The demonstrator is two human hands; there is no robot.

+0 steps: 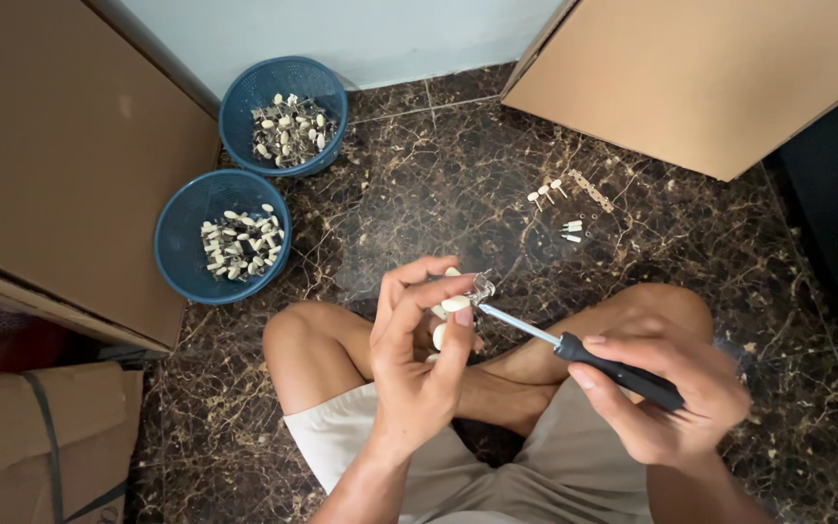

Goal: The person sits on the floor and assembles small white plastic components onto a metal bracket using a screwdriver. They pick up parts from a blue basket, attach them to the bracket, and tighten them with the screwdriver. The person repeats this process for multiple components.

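My left hand (417, 359) is raised over my crossed legs and grips a small cream and clear plastic part (460, 296) between thumb and fingers. My right hand (666, 398) holds a black-handled screwdriver (589, 357), and its metal tip touches the part. A few small white and metal pieces (563, 209) lie on the dark marble floor beyond my knees.
Two blue mesh baskets (178, 254) (244, 97) with several small cream parts stand at the back left. Large cardboard boxes (60, 155) (710, 78) flank the floor left and right. A strapped box (31, 437) sits at the lower left.
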